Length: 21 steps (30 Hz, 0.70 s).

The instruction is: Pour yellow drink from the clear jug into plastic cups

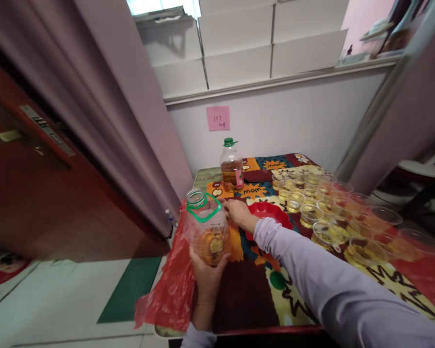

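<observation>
My left hand [207, 273] grips the bottom of an uncapped clear plastic oil bottle [206, 227] with a green handle ring, held above the table's left edge. A little amber liquid sits in its base. My right hand [238, 212] reaches across just behind the bottle, beside a red dish [266, 212]; its fingers are curled, and what they hold is hidden. A green cap [277, 280] lies on the patterned tablecloth [293, 299]. A second bottle [231, 166] with a green cap, part full of amber liquid, stands at the table's back.
Several clear plastic cups [326, 208] with yellow liquid crowd the table's right half. A red plastic bag [170, 285] hangs over the left table edge. A dark red door [39, 193] stands at left. A pink note [218, 118] is stuck on the wall.
</observation>
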{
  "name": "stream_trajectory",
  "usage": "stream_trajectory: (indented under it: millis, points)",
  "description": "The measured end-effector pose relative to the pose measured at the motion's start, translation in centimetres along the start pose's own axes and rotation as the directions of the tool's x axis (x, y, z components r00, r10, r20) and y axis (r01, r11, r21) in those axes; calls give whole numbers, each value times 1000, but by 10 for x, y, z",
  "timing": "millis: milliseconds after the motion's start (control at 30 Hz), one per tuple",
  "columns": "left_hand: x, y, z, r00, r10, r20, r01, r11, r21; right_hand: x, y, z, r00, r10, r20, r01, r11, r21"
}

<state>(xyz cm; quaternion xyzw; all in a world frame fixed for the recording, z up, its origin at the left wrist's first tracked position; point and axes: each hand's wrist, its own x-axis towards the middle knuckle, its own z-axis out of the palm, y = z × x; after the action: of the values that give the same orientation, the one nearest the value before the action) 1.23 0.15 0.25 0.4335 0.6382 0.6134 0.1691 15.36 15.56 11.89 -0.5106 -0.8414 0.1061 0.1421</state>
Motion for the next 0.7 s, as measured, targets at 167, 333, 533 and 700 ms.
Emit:
stream_trajectory:
  millis: [167, 333, 533, 700]
  points:
    - [2, 6, 2, 999, -24, 45, 27, 998, -65, -46, 48, -32, 981, 54, -185, -57, 998, -11]
    - [3, 3, 5, 1000, 14, 7, -13, 1000, -26, -101, 104, -29, 976, 151, -155, -167, 981, -102]
    - [2, -3, 4, 999, 28, -34, -29, 1000, -9, -112, 112, -9, 981, 172, -93, -182, 977, -108]
    - [1, -5, 2, 997, 68, 21, -69, 996, 57, -122, 107, -21, 975, 175, -137, -189, 977, -102]
